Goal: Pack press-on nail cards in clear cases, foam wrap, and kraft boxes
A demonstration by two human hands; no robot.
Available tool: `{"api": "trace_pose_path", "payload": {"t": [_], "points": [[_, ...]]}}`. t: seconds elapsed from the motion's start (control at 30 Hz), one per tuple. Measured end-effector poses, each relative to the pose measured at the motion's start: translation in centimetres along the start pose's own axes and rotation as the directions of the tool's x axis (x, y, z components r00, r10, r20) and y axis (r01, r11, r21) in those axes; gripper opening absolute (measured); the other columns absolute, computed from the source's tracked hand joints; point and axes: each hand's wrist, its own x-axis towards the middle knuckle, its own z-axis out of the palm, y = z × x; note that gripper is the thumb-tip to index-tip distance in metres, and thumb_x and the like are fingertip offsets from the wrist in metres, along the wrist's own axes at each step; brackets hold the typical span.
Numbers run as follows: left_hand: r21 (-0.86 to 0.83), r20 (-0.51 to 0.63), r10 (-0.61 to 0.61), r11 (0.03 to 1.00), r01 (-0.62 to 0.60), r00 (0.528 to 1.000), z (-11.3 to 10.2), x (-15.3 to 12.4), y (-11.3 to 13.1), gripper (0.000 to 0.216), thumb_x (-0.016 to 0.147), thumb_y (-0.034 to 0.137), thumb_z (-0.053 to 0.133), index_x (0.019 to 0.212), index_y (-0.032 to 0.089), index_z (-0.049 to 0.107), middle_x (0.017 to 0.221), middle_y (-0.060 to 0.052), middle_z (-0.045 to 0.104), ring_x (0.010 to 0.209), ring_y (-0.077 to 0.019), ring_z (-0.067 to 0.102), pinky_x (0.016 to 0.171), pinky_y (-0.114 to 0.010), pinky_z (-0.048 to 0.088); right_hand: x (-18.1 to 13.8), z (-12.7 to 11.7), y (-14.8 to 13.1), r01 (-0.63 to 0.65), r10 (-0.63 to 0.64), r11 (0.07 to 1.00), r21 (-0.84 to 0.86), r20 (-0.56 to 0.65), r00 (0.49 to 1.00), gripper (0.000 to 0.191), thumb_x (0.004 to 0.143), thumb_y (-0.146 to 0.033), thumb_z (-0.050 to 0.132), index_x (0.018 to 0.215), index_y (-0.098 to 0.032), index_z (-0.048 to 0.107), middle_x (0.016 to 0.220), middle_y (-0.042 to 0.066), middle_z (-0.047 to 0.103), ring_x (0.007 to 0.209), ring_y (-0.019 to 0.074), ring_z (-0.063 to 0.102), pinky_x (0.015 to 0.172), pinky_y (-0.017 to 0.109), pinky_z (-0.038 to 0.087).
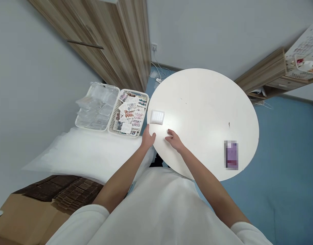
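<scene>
A small white, clear-looking packet (157, 117) lies flat near the left edge of the round white table (199, 92). Just below it, at the table's rim, is my left hand (147, 138), empty, its thumb apart from the fingers. My right hand (174, 140) hovers over or rests on the tabletop to the right, fingers spread and holding nothing. Neither hand grips the packet. Left of the table, a white basket (109, 126) holds many cards set with coloured nail-like pieces (129, 114).
Another white basket (78, 126) is heaped with clear plastic packages (97, 109). White wrapping sheets (87, 149) lie in front, above an open cardboard box (26, 214). A blurred purple object (232, 156) sits at the table's right. A wooden cabinet (115, 37) stands behind the baskets.
</scene>
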Motion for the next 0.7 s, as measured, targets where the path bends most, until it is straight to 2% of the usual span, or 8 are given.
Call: {"api": "trace_pose_path", "payload": {"t": [0.17,0.33,0.43,0.53,0.7], "points": [[0.025,0.005,0.020,0.999,-0.020,1.000,0.9,-3.4,-0.4,0.054,0.073,0.019,0.051,0.126,0.016,0.039,0.131,-0.011,0.041,0.121,-0.0246,0.037,0.101,-0.042,0.032,-2.9,-1.8,2.5,-0.056,0.055,0.998,0.038,0.014,0.998,0.045,0.068,-0.032,0.058,0.112,-0.023,0.052,0.112,0.007,0.055,0.092,0.0170,0.056,0.080,0.034,0.045],[0.020,0.078,-0.011,1.000,0.009,0.997,2.3,-7.7,0.1,0.039,0.075,0.021,0.049,0.114,0.019,0.051,0.117,-0.009,0.055,0.111,-0.0218,0.049,0.095,-0.041,0.039,-6.3,-3.7,4.4,-0.069,0.066,0.994,0.079,0.038,0.997,0.042,0.067,-0.031,0.059,0.107,-0.022,0.054,0.103,0.006,0.060,0.085,0.0171,0.059,0.074,0.033,0.047],[-0.047,0.116,-0.025,0.998,0.030,0.993,3.6,-10.2,1.0,0.035,0.075,0.022,0.049,0.109,0.017,0.054,0.109,-0.008,0.060,0.101,-0.0193,0.056,0.090,-0.037,0.044,-7.8,-4.7,5.4,-0.053,0.047,0.997,0.051,0.114,0.992,0.040,0.067,-0.032,0.058,0.105,-0.022,0.055,0.101,0.006,0.060,0.083,0.0171,0.060,0.072,0.032,0.046],[-0.099,0.104,-0.053,0.993,0.064,0.993,4.6,-13.0,2.1,0.032,0.075,0.024,0.049,0.107,0.017,0.055,0.103,-0.009,0.063,0.090,-0.0179,0.061,0.082,-0.035,0.048,-8.6,-5.2,6.1,-0.039,0.038,0.999,0.002,0.210,0.977,0.038,0.067,-0.033,0.057,0.104,-0.022,0.055,0.100,0.006,0.060,0.082,0.0171,0.060,0.071,0.032,0.046],[-0.160,0.001,-0.097,0.982,0.096,0.995,3.9,-18.4,3.2,0.033,0.076,0.029,0.050,0.107,0.019,0.056,0.104,-0.008,0.063,0.089,-0.0184,0.061,0.081,-0.034,0.048,-8.4,-3.9,6.6,-0.001,0.050,0.992,-0.124,0.393,0.918,0.039,0.067,-0.037,0.057,0.102,-0.021,0.055,0.097,0.006,0.060,0.079,0.0167,0.059,0.070,0.032,0.046]]}}
